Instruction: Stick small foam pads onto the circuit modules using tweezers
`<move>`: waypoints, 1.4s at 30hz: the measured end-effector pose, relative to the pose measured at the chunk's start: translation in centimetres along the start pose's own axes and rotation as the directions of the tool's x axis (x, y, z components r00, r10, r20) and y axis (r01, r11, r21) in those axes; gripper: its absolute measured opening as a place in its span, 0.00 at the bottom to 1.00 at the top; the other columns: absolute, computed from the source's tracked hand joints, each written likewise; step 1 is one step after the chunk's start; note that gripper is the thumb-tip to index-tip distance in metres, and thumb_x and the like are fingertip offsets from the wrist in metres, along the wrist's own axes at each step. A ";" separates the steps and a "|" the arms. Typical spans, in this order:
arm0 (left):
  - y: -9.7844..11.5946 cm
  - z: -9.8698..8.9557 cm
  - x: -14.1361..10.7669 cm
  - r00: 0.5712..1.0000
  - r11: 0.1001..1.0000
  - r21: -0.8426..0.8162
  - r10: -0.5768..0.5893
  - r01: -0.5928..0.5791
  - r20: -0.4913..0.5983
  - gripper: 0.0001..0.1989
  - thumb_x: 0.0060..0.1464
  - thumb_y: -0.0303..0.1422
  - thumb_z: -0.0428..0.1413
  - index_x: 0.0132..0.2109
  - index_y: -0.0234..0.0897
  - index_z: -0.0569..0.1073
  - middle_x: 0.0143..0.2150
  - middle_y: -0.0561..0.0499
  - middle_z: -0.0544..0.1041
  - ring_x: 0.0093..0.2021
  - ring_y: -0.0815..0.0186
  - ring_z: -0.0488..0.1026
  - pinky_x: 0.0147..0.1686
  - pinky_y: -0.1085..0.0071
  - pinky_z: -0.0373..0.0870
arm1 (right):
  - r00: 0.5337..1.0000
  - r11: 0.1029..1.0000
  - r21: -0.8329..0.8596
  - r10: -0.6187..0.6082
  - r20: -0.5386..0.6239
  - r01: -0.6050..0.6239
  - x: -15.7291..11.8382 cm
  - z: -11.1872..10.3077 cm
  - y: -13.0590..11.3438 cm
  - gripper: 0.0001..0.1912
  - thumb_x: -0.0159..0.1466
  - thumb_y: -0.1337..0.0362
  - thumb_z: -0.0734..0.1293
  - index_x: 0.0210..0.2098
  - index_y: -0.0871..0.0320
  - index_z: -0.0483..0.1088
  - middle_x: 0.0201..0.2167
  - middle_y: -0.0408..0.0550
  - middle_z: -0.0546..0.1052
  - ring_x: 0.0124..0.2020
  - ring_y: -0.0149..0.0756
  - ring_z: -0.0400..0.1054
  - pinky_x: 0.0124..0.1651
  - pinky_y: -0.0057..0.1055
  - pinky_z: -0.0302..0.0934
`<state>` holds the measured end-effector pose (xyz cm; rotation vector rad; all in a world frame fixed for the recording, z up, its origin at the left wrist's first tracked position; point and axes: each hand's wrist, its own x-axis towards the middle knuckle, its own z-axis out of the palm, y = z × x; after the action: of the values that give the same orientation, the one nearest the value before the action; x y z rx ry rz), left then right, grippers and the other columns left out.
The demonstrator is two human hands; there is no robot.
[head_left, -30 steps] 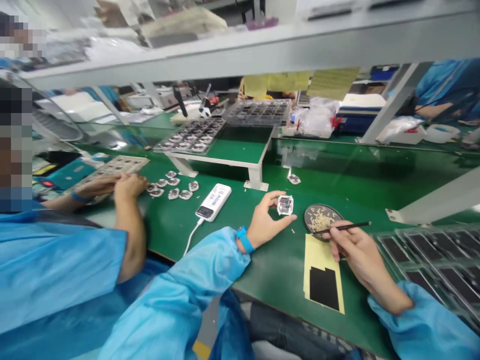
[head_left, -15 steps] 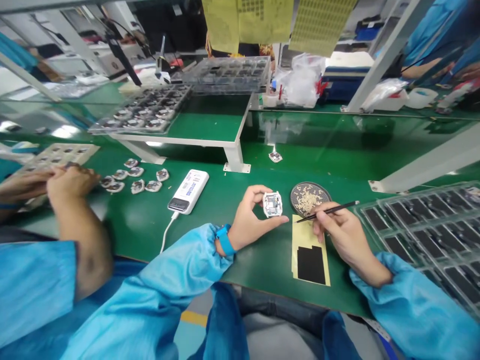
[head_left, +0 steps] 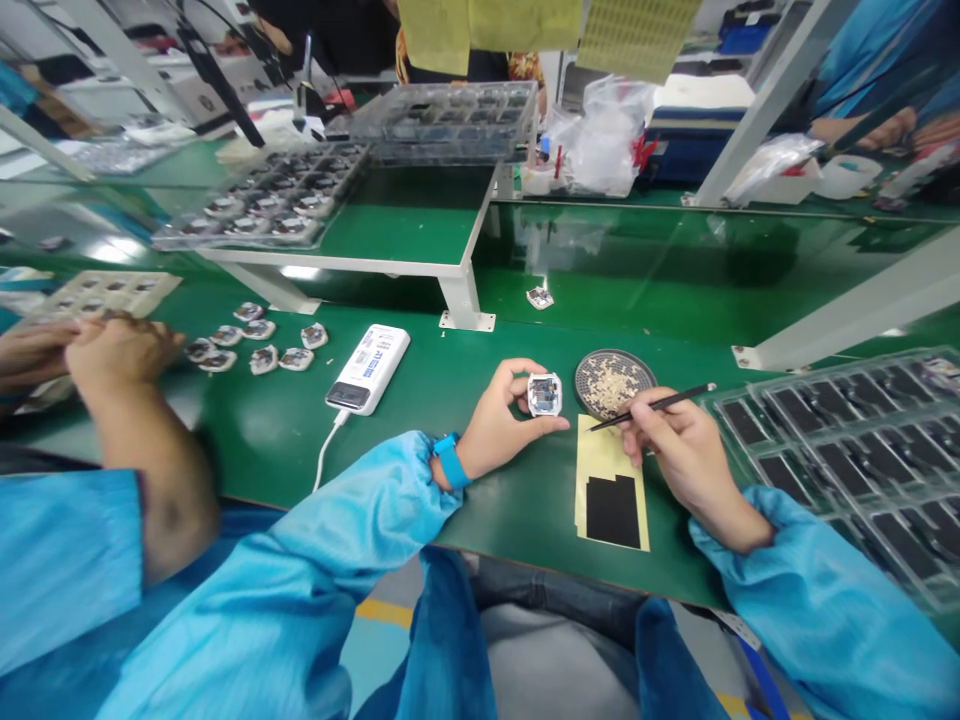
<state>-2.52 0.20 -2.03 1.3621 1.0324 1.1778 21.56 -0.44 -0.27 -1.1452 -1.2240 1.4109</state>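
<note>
My left hand (head_left: 499,410) is closed on a small white watch case (head_left: 544,395), gripping it by its edges between thumb and fingers. The case's open side faces me and shows a circuit board. Pinched in my right hand (head_left: 675,440) are slim black tweezers (head_left: 652,406), their tip pointing left over the top of a yellow backing sheet (head_left: 600,455). A black sticker-like patch (head_left: 613,512) covers the lower part of that sheet. Just above my right hand lies a round dark dish (head_left: 580,378) of tiny beige pieces (head_left: 611,382).
A white power bank (head_left: 369,370) with a cable lies left of my left hand. Several watch cases (head_left: 262,358) lie near a co-worker's hands (head_left: 124,350). One more case (head_left: 540,297) is farther back. Clear trays (head_left: 847,430) of black parts sit right, beside a shelf leg (head_left: 847,290).
The whole scene has shifted slightly up and left in view. The tweezers and the watch case stay in my hands, in nearly the same pose.
</note>
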 end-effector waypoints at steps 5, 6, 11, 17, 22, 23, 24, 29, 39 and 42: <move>0.1 0.1 0.0 0.999 1.000 -0.006 -0.031 0.031 0.011 0.34 0.45 0.37 0.73 0.52 0.40 0.62 0.38 0.50 0.80 0.36 0.63 0.77 0.34 0.67 0.69 | 1.000 1.000 -0.009 0.007 0.009 -0.007 0.1 -0.2 0.2 0.13 0.65 0.54 0.72 0.39 0.57 0.70 0.23 0.44 0.77 0.19 0.32 0.70 0.21 0.27 0.64; 0.2 0.1 0.0 0.999 0.999 -0.010 -0.035 0.035 0.014 0.34 0.45 0.37 0.73 0.52 0.39 0.62 0.38 0.50 0.80 0.36 0.63 0.77 0.34 0.67 0.69 | 1.000 1.000 -0.011 0.004 0.008 -0.004 0.0 -0.2 0.2 0.13 0.65 0.54 0.72 0.39 0.57 0.70 0.23 0.44 0.77 0.20 0.32 0.70 0.21 0.27 0.64; 0.3 0.1 -0.1 0.998 0.998 -0.024 -0.051 0.052 0.027 0.34 0.44 0.37 0.73 0.52 0.40 0.62 0.39 0.49 0.80 0.37 0.62 0.78 0.36 0.65 0.70 | 1.000 1.000 -0.020 0.008 0.007 -0.008 -0.1 -0.2 0.4 0.14 0.65 0.54 0.72 0.39 0.57 0.70 0.23 0.44 0.77 0.20 0.33 0.70 0.21 0.27 0.64; 0.4 0.3 -0.2 0.997 0.998 -0.015 -0.054 0.055 0.051 0.34 0.44 0.38 0.73 0.52 0.39 0.63 0.39 0.50 0.80 0.35 0.65 0.76 0.34 0.68 0.68 | 0.998 0.999 -0.008 -0.048 0.029 0.048 -0.3 -0.3 0.0 0.11 0.66 0.56 0.72 0.40 0.56 0.71 0.22 0.44 0.76 0.19 0.32 0.70 0.21 0.28 0.64; 0.4 0.5 -0.5 0.994 0.997 0.081 -0.009 0.000 0.108 0.33 0.44 0.40 0.73 0.53 0.38 0.67 0.39 0.50 0.80 0.34 0.66 0.74 0.33 0.69 0.66 | 0.988 0.987 -0.052 -0.152 0.012 0.152 -0.7 0.4 -0.5 0.09 0.65 0.58 0.73 0.41 0.56 0.77 0.23 0.44 0.77 0.18 0.31 0.68 0.20 0.28 0.64; 0.4 0.6 -0.6 0.993 0.994 0.104 0.008 -0.020 0.115 0.34 0.43 0.41 0.73 0.53 0.38 0.67 0.40 0.49 0.80 0.35 0.66 0.74 0.34 0.69 0.67 | 0.984 0.981 -0.078 -0.176 -0.003 0.175 -0.7 0.6 -0.6 0.08 0.64 0.59 0.73 0.41 0.56 0.78 0.26 0.45 0.79 0.18 0.30 0.68 0.20 0.28 0.64; 0.4 0.6 -0.6 0.992 0.992 0.121 0.022 -0.037 0.122 0.34 0.43 0.41 0.73 0.53 0.38 0.68 0.41 0.49 0.80 0.36 0.65 0.74 0.34 0.69 0.67 | 0.978 0.973 -0.107 -0.206 -0.022 0.202 -0.8 0.8 -0.5 0.07 0.64 0.60 0.74 0.41 0.55 0.79 0.30 0.46 0.80 0.18 0.29 0.68 0.20 0.28 0.64; 0.6 0.7 -0.8 0.982 0.986 0.152 0.032 -0.060 0.184 0.33 0.45 0.41 0.73 0.55 0.37 0.70 0.41 0.49 0.79 0.36 0.66 0.73 0.34 0.71 0.68 | 0.908 0.860 -0.317 -0.420 0.009 0.401 -1.2 1.3 -0.1 0.08 0.62 0.67 0.75 0.41 0.51 0.82 0.42 0.49 0.83 0.33 0.36 0.77 0.28 0.31 0.73; 0.9 0.7 -0.7 0.978 0.985 0.160 0.023 -0.058 0.210 0.34 0.43 0.41 0.73 0.56 0.38 0.72 0.39 0.50 0.79 0.34 0.67 0.71 0.34 0.71 0.68 | 0.895 0.833 -0.356 -0.445 0.022 0.423 -1.4 1.3 0.0 0.09 0.62 0.67 0.75 0.41 0.49 0.83 0.42 0.48 0.83 0.38 0.40 0.79 0.34 0.36 0.77; 0.9 0.7 -0.7 0.977 0.987 0.145 0.034 -0.066 0.209 0.34 0.43 0.40 0.74 0.56 0.38 0.72 0.37 0.51 0.79 0.34 0.67 0.71 0.34 0.71 0.68 | 0.908 0.858 -0.332 -0.419 -0.009 0.392 -1.4 1.3 0.1 0.09 0.62 0.67 0.75 0.41 0.49 0.83 0.43 0.49 0.83 0.31 0.36 0.77 0.27 0.32 0.74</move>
<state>-1.94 -0.71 -1.21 1.6016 0.9577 0.9859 20.45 -2.04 -0.15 -1.0638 -1.5711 0.8564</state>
